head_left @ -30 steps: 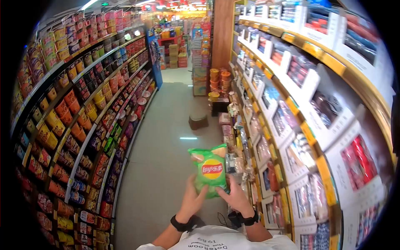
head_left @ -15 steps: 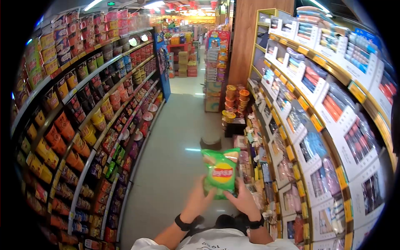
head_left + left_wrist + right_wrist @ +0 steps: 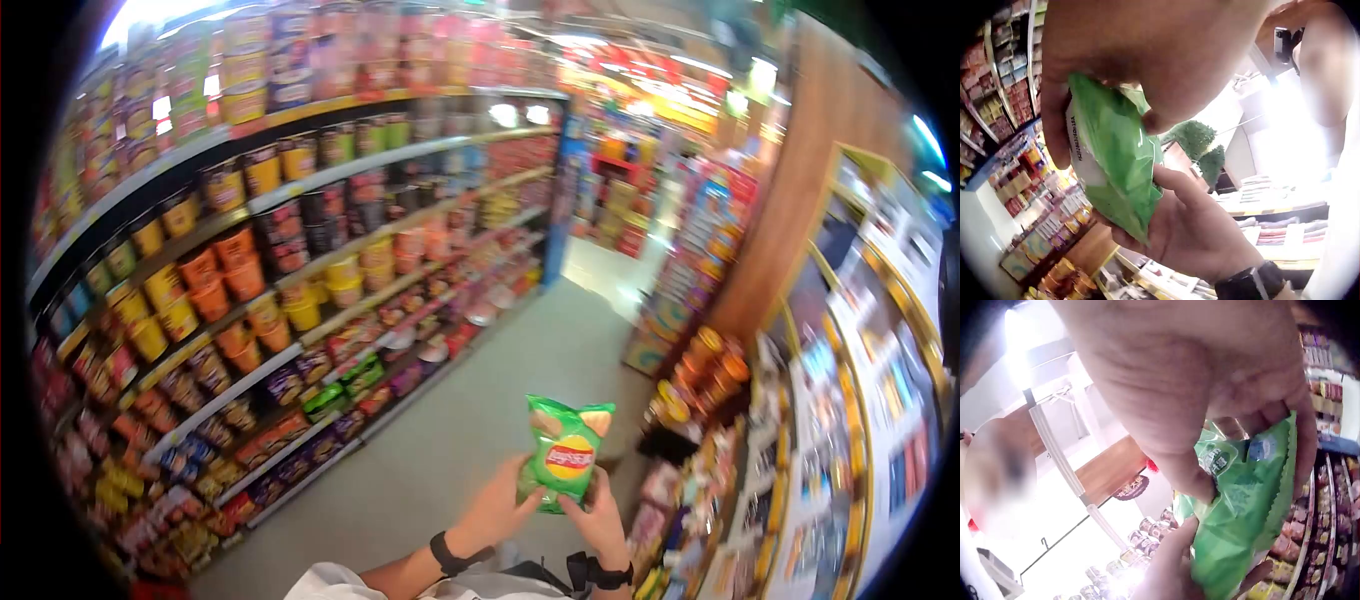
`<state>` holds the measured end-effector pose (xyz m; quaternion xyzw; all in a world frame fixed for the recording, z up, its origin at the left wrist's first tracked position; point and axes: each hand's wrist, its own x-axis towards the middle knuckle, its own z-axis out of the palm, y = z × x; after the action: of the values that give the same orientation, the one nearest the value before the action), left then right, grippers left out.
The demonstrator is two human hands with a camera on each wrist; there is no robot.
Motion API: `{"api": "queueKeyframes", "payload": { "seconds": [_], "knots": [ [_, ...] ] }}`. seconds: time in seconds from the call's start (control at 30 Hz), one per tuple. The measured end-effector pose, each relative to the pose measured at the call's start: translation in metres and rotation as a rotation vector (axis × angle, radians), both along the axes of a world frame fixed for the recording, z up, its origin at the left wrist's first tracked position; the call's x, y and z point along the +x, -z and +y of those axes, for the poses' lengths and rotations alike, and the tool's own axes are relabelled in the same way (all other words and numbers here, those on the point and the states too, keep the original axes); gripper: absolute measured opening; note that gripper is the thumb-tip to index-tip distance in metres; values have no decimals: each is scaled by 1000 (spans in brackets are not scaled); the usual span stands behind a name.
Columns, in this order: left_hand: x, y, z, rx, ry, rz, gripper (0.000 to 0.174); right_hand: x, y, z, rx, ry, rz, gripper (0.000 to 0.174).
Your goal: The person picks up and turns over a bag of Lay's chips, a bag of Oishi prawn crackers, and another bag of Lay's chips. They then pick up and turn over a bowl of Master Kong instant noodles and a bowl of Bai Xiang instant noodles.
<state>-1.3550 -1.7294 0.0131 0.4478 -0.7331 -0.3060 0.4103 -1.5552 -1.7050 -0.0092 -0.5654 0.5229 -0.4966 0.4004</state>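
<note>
A green Lay's chip bag (image 3: 566, 458) is held upright in front of the body, its yellow and red logo facing up toward the head camera. My left hand (image 3: 497, 500) grips its lower left side, thumb on the front. On the lower right side, my right hand (image 3: 600, 520) holds it the same way, with the thumb across the front. In the left wrist view the bag (image 3: 1113, 156) shows edge-on between both hands, fingers behind it. The right wrist view shows the crinkled bag (image 3: 1244, 506) with thumbs pressed on one face.
Shelves of cup noodles and snacks (image 3: 340, 280) line the left side. Boxed textiles (image 3: 905, 450) fill shelving on the right. Between them runs a grey floor aisle (image 3: 480, 400). Orange tubs (image 3: 708, 365) stand by a wooden pillar (image 3: 810, 190) ahead right.
The head view has swung left and tilted, so the noodle shelves fill more of it. Both hands keep hold of the chip bag, which now sits farther right and lower in view.
</note>
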Motion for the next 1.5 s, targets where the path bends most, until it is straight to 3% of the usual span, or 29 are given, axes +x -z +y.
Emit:
{"api": "queueKeyframes", "payload": {
  "seconds": [0.07, 0.17, 0.2, 0.33, 0.43, 0.57, 0.63, 0.67, 0.77, 0.9, 1.03, 1.07, 1.17, 1.2, 1.3, 1.5],
  "knots": [
    [3, -12, -32, 8, -137, -3, 60, 0, 3, -60, -30, -137, -106, 75],
    [15, 0, -65, -5, -336, 66, 62, 17, -39, -129, 60, -362, 132, 74],
    [26, 3, -76, -35, -422, 103, 64, 28, -51, -147, -32, -449, 211, 73],
    [73, -16, -84, 124, -630, 42, 70, 81, -40, -216, -112, -736, 139, 70],
    [111, -33, -82, 135, -755, 79, 70, 143, -30, -234, -80, -841, -106, 68],
    [172, -19, -68, -13, -944, 62, 66, 230, -32, -235, -59, -983, -115, 67],
    [216, -22, -58, -140, -1066, -13, 59, 284, -6, -245, -89, -1071, -142, 68],
    [233, -30, -47, -56, -1094, 6, 59, 312, 4, -247, -100, -1116, -165, 68],
    [280, -20, -17, -191, -1226, 92, 60, 384, -24, -221, -12, -1327, -196, 69],
    [342, -22, 36, -218, -1455, 156, 59, 489, -41, -183, -69, -1480, 49, 61],
    [369, -31, 108, -181, -1765, 102, 58, 581, -40, -119, -39, -1811, -118, 66],
    [374, -34, 129, -57, -1824, 39, 65, 603, -32, -102, -24, -1889, -90, 68],
    [389, -5, 178, -153, -2046, 227, 63, 662, -14, -40, 21, -2141, -67, 69],
    [396, 0, 193, -158, -2127, 177, 61, 673, -29, -20, -7, -2187, -10, 69],
    [421, -1, 229, -103, -2359, 18, 60, 738, 3, 37, 38, -2347, 3, 70],
    [514, -8, 293, -7, -2630, -106, 62, 873, 7, 138, 70, -2542, -71, 71]
  ]
}}
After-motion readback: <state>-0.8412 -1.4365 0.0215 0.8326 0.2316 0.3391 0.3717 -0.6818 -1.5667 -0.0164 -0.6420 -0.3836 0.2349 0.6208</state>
